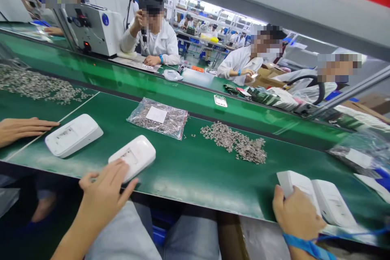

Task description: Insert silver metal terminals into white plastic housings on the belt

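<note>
My left hand point(105, 191) rests with fingers spread on the near end of a white plastic housing point(134, 156) lying on the green conveyor belt point(195, 170). My right hand point(295, 213), a blue strap on its wrist, grips the near edge of another white housing point(297, 185), next to a third housing point(333, 205) at the belt's front right. A loose heap of small metal parts point(236, 142) lies between my hands, farther back. Beside it is a clear bag of the same parts point(158, 118).
A neighbour's hand point(21, 128) lies at the left by a fourth white housing point(73, 134). Another heap of parts point(36, 85) spreads at the far left. Several people in white coats sit across the belt, near a white machine point(97, 28).
</note>
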Available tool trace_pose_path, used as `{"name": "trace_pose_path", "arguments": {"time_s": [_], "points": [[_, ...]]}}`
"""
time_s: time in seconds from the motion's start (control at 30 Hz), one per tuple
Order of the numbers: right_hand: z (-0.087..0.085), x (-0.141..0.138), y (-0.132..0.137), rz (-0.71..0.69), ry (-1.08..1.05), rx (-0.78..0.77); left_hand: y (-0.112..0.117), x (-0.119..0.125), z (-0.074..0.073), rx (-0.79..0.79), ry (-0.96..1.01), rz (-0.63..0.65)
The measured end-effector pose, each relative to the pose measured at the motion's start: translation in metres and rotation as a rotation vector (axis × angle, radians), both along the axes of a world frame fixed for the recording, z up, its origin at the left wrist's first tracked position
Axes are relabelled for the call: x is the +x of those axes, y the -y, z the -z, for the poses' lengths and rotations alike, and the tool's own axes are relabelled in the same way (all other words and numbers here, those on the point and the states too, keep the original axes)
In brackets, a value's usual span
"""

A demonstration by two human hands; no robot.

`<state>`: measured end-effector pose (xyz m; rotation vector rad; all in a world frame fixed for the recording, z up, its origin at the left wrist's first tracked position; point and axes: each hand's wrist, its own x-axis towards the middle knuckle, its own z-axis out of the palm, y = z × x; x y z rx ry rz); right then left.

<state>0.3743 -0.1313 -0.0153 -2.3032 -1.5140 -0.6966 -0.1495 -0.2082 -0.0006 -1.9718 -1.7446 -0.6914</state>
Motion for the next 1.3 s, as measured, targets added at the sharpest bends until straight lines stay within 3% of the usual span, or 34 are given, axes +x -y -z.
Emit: {"name": "trace_pose_path", "arguments": {"time_s": [0.07,0.17,0.23,0.3,0.37,0.43,0.5,0.63,0.73,0.83,1.03,1.13,1.3], "points": [[-0.002,-0.027,0.006,-0.103,0.027,0.019,-0.010,-0.005,-0.001,0.026,0.023,-0.095],[-0.010,-0.082,0.011,-0.452,-0.070,0.043,-0.033,0.022,-0.004,0.157,0.120,-0.151],[-0.021,-0.122,0.007,-0.650,-0.163,0.017,-0.049,0.051,-0.007,0.146,0.191,0.022],[-0.038,-0.160,-0.006,-0.800,-0.218,-0.019,-0.061,0.076,-0.012,-0.042,0.153,0.327],[-0.060,-0.194,-0.032,-0.920,-0.211,-0.087,-0.067,0.089,-0.015,-0.212,0.084,0.529],[-0.078,-0.225,-0.068,-0.968,-0.138,-0.267,-0.068,0.091,-0.016,-0.289,0.058,0.598],[-0.087,-0.252,-0.107,-0.882,-0.047,-0.543,-0.066,0.086,-0.015,-0.318,0.061,0.624],[-0.074,-0.289,-0.157,-0.832,-0.026,-0.659,-0.066,0.078,-0.012,-0.350,0.089,0.644],[-0.062,-0.294,-0.161,-0.832,-0.024,-0.667,-0.068,0.078,-0.013,-0.342,0.113,0.648],[-0.066,-0.281,-0.148,-0.875,-0.025,-0.632,-0.062,0.086,-0.013,-0.321,0.100,0.639],[-0.090,-0.233,-0.110,-1.029,-0.115,-0.599,-0.031,0.147,0.001,-0.200,0.089,0.483],[-0.093,-0.209,-0.087,-1.141,-0.203,-0.547,-0.026,0.178,0.010,-0.136,0.139,0.472],[-0.089,-0.194,-0.056,-1.284,-0.172,-0.561,-0.031,0.191,0.024,-0.073,0.192,0.484]]}}
